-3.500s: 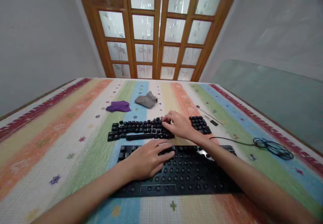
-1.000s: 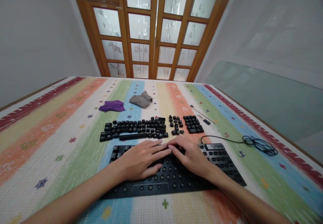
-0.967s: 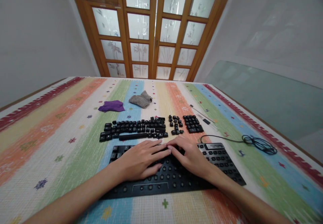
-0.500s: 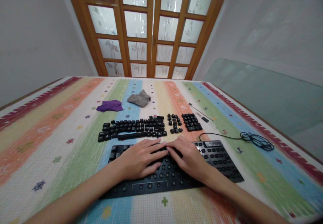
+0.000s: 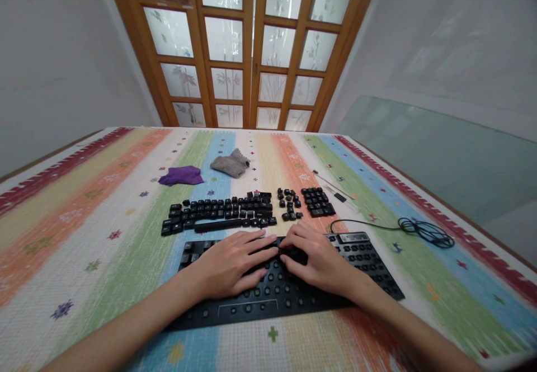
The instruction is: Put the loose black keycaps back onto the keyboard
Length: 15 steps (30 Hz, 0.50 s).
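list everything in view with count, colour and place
Keyboard: 1, black, under both hands
Loose keycaps: three groups, black, beyond keyboard
Left cloth: 1, purple, beyond keycaps
Right cloth: 1, grey, beside purple one
Cable: 1, black, coiled at right
Thin rod: 1, greyish, right of keycaps
Small slab: 1, black, beside rod
Tablecloth: 1, multicoloured, under keyboard
Doors: at least 2, brown, background
Panel: 1, greenish, right side
Walls: 2, grey, either side
Left hand: 1, bare, on keyboard
Right hand: 1, bare, over keyboard
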Each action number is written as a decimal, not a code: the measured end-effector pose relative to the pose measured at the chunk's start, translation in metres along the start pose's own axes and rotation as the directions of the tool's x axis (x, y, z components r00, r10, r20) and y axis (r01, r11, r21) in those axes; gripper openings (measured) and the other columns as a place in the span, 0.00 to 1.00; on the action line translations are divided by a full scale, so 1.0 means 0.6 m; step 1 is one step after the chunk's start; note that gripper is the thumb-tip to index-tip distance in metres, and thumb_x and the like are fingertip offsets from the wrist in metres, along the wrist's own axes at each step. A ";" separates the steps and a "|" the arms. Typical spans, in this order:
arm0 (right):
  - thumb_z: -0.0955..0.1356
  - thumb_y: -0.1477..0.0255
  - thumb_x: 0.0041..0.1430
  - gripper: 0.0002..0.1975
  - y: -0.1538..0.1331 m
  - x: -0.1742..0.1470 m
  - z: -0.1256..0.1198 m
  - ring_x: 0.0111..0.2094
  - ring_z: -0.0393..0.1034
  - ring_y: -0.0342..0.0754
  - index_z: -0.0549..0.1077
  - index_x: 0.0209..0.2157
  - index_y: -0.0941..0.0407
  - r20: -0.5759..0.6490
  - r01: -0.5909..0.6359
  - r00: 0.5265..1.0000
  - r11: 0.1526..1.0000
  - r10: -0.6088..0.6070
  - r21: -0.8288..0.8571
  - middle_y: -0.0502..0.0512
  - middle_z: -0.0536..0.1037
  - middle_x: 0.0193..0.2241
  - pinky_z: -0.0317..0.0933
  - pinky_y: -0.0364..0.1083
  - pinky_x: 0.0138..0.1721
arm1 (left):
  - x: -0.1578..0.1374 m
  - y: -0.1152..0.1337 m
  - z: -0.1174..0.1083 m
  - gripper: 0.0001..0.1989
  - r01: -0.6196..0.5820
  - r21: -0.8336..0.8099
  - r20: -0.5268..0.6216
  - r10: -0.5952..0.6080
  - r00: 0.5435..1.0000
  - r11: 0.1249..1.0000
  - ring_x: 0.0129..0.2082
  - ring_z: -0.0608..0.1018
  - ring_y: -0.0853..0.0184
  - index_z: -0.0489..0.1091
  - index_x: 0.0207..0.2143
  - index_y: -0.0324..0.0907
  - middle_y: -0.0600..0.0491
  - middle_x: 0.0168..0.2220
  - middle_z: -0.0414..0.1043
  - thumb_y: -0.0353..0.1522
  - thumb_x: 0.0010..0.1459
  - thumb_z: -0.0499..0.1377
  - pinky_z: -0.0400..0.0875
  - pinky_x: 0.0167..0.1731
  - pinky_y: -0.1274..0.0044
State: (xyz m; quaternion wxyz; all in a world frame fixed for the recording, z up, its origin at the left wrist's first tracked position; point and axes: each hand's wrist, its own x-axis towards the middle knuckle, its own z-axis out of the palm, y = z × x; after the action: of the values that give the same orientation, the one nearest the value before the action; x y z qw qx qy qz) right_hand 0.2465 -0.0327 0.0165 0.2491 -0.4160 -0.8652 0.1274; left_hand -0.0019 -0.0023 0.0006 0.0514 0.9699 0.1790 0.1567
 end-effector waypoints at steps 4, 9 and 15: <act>0.66 0.72 0.62 0.03 0.002 0.000 0.001 0.39 0.67 0.51 0.72 0.36 0.55 -0.013 0.009 1.000 0.999 -0.008 0.044 0.56 0.74 0.34 0.65 0.50 0.41 | -0.001 0.000 0.001 0.25 0.015 -0.014 0.007 -0.015 1.000 1.000 0.65 0.66 0.55 0.59 0.65 0.44 0.49 0.65 0.62 0.37 0.68 0.54 0.63 0.62 0.61; 0.67 0.73 0.62 0.02 0.002 0.001 0.000 0.39 0.68 0.50 0.71 0.36 0.55 0.000 -0.003 1.000 0.998 0.003 0.069 0.55 0.74 0.34 0.65 0.50 0.41 | -0.001 -0.001 0.000 0.27 0.017 -0.017 0.011 -0.017 1.000 1.000 0.65 0.65 0.55 0.55 0.67 0.45 0.49 0.66 0.61 0.37 0.68 0.53 0.63 0.62 0.61; 0.67 0.73 0.60 0.02 0.006 0.001 -0.004 0.37 0.67 0.50 0.72 0.35 0.56 0.038 -0.017 0.999 1.000 0.017 0.000 0.55 0.73 0.33 0.64 0.49 0.39 | -0.001 -0.001 0.001 0.24 0.006 0.024 0.023 -0.006 1.000 1.000 0.64 0.67 0.54 0.59 0.64 0.43 0.49 0.66 0.61 0.37 0.68 0.53 0.64 0.62 0.61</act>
State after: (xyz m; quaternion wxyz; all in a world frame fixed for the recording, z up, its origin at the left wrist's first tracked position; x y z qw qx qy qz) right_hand 0.2499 -0.0300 0.0172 0.2317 -0.4210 -0.8662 0.1375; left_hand -0.0026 -0.0021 -0.0005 0.0421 0.9717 0.1833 0.1432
